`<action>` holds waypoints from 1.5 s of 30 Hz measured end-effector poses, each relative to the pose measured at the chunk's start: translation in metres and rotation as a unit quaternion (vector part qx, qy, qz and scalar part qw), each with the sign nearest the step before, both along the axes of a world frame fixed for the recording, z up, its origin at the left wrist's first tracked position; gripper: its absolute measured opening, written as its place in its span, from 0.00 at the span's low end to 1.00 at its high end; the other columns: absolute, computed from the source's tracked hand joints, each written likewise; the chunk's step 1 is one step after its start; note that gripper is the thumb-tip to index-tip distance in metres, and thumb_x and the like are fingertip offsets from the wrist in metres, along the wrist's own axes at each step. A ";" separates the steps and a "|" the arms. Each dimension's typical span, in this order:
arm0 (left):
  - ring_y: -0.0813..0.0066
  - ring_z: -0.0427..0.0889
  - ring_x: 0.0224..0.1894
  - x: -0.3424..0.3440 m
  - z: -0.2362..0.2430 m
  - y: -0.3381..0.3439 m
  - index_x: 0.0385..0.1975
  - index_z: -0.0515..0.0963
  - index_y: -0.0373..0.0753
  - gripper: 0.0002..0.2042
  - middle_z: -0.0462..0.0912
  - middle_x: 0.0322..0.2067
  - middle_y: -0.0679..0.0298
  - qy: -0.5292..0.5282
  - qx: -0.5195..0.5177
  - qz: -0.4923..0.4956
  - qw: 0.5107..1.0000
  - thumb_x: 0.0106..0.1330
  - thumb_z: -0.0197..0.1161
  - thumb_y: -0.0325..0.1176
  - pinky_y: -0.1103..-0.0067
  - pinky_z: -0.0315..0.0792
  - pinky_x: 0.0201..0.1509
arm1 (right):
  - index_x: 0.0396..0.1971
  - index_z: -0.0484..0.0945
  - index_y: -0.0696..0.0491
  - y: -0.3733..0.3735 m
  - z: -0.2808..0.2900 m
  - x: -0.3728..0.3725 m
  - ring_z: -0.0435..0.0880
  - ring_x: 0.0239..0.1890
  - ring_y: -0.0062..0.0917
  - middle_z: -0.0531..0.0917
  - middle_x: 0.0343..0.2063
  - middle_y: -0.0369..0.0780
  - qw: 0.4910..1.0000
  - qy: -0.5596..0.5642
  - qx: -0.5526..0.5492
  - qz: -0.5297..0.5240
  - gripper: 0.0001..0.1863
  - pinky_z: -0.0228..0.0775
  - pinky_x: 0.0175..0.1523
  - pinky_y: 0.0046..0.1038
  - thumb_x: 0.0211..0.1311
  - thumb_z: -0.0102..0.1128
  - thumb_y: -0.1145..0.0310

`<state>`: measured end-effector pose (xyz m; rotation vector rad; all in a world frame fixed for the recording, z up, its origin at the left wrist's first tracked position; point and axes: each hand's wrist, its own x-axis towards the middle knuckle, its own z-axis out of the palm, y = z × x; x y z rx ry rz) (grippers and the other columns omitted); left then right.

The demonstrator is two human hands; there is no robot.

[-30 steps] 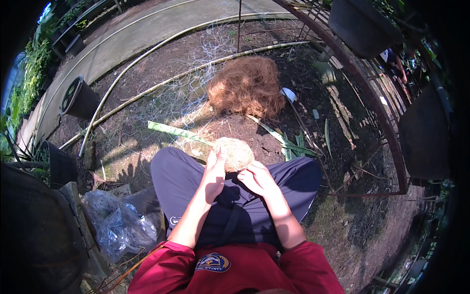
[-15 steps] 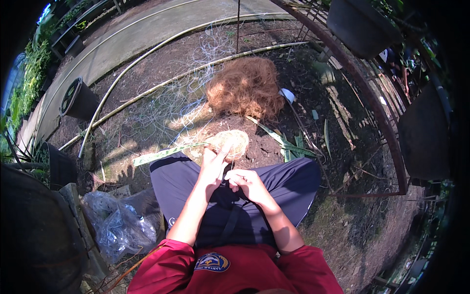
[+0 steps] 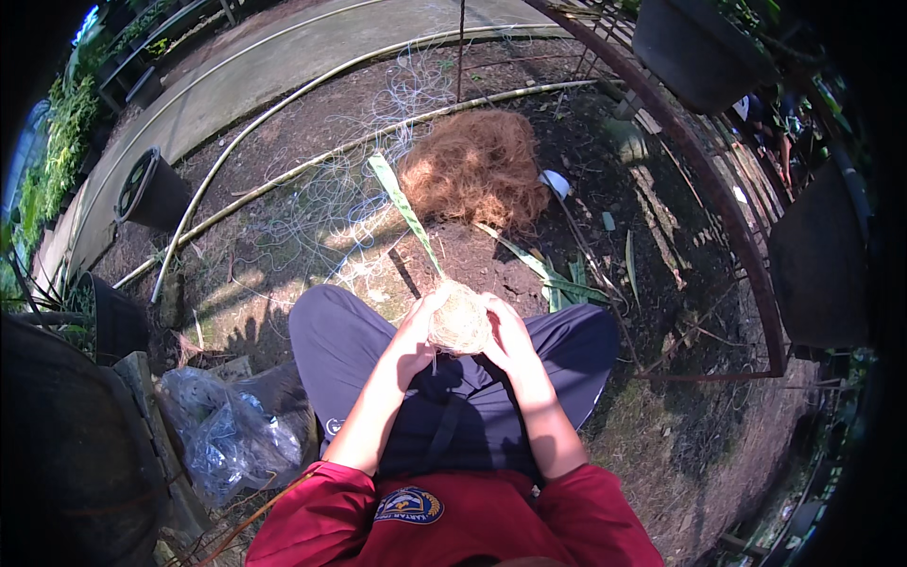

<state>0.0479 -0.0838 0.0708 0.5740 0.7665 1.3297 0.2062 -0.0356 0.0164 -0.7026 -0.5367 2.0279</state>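
Note:
I cup a pale round bundle of fibre [image 3: 460, 317] between my left hand [image 3: 416, 330] and my right hand [image 3: 505, 333], low over my crossed legs in dark trousers. My fingers wrap round its sides. A long narrow green leaf [image 3: 404, 203] sticks up out of the bundle, leaning away from me to the left. A loose heap of brown fibre [image 3: 470, 168] lies on the soil beyond it. More long green leaves [image 3: 557, 282] lie on the ground to the right of the bundle.
Tangled pale line [image 3: 321, 227] and long pipes [image 3: 236, 208] lie on the soil before a concrete path [image 3: 217, 85]. Black pots [image 3: 151, 189] stand left. Crumpled clear plastic [image 3: 227, 430] lies by my left leg. A rusty frame [image 3: 718, 198] holds pots at right; someone is partly visible behind it.
The bundle has come down toward me and turned, so its leaf swung from pointing left to pointing away. My right hand, lower beside it half a second ago, now wraps its right side.

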 end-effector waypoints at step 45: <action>0.73 0.76 0.55 -0.004 -0.020 0.008 0.63 0.62 0.34 0.20 0.75 0.52 0.60 -0.012 -0.039 0.021 0.999 0.72 0.48 0.30 0.77 0.72 0.57 | 0.33 0.82 0.63 -0.004 0.066 -0.008 0.78 0.32 0.20 0.80 0.32 0.40 0.860 -0.321 0.340 -0.204 0.04 0.71 0.40 0.20 0.60 0.61 0.80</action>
